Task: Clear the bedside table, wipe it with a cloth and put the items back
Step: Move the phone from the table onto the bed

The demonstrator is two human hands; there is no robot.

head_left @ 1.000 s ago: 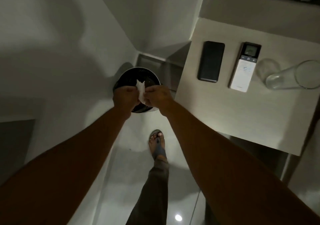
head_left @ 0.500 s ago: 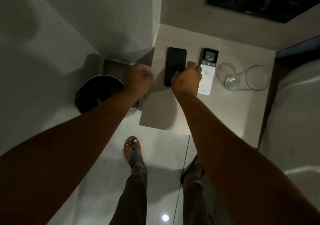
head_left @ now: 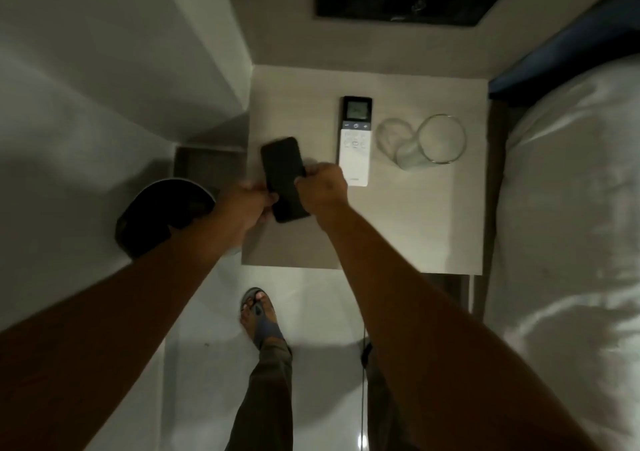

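The phone [head_left: 284, 179] has left its flat spot beside the remote [head_left: 354, 140] and now sits tilted over the bedside table [head_left: 408, 215], near its left front part. Both forearms reach forward, nearly parallel. The right hand [head_left: 323, 187] curls around the phone's right edge, the left hand [head_left: 247, 202] clasps its lower left edge.

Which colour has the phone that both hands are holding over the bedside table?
The phone is plain black, with no visible pattern. The head view, the only one, shows it.
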